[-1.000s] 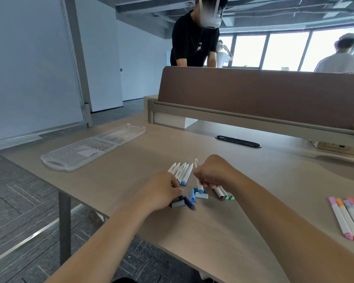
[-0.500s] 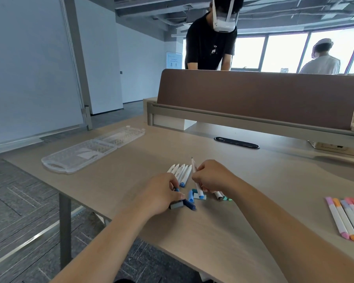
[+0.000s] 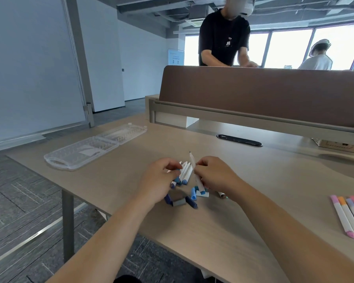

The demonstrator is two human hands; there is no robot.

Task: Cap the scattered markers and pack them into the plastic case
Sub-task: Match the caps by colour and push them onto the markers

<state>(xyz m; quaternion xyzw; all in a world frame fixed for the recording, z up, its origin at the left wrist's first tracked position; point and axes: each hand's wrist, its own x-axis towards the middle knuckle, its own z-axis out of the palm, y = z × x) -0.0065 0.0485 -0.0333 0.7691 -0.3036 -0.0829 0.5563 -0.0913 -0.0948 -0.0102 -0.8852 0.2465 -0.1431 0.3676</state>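
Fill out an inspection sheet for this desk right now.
Surface: light wood table, matte.
Job's things: clear plastic case lying open, far left; uncapped markers and loose caps piled centre; capped pastel markers at right edge.
Clutter: grey block among the caps.
Hands: left hand pinches a blue cap; right hand holds a white marker, tip up.
Cables: nothing seen.
Surroundings: brown divider; two people behind it.
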